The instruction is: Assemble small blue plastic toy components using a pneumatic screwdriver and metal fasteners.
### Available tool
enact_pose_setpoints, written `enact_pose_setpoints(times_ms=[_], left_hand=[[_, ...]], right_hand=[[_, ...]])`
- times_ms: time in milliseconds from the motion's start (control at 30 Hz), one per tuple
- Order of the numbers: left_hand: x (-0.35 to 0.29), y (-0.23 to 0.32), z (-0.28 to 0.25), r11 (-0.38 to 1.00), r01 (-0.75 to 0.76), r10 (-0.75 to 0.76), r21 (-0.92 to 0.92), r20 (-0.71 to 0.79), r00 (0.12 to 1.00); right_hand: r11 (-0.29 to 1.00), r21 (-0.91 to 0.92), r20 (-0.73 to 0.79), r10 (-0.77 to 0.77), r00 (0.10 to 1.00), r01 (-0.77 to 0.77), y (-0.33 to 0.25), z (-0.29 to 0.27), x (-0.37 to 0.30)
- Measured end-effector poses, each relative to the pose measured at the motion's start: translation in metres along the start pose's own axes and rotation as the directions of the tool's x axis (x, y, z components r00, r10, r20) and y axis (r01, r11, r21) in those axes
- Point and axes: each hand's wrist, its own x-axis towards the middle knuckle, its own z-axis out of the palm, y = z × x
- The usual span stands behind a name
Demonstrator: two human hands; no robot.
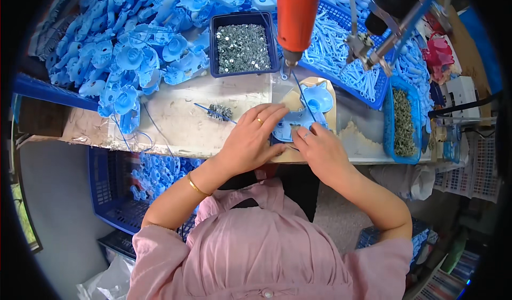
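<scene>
A light blue plastic shell part (318,98) with a round cup lies on a tan fixture (333,119) at the table's near edge. My left hand (255,137) reaches over its left side, fingers bent down onto the part and thumb pointing right. From the other side my right hand (322,153) has its fingers curled together at the part's near edge. A dark blue cord (302,93) runs across the part down to my right fingertips. What lies under the fingers is partly hidden. An orange power screwdriver (298,14) hangs just above, its tip beyond the part.
Blue shells (128,54) are heaped at the left. Behind stands a dark bin of small metal pieces (242,49). To the right are a basket of thin blue parts (338,54) and a blue tray of screws (402,121). A bristled brush (218,112) lies left of my hands.
</scene>
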Motion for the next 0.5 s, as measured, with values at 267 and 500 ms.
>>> enact_pose_setpoints(times_ms=[267,500], left_hand=[[0.003,0.006,0.004,0.974,0.01,0.002,0.227,-0.05,0.999],[0.008,0.009,0.004,0.978,0.019,-0.005,0.21,-0.068,0.998]], right_hand=[[0.975,0.219,-0.263,0.088,0.961,-0.029,0.024,-0.015,0.009],[0.938,0.207,-0.173,0.316,0.933,-0.28,0.044,-0.003,0.014]])
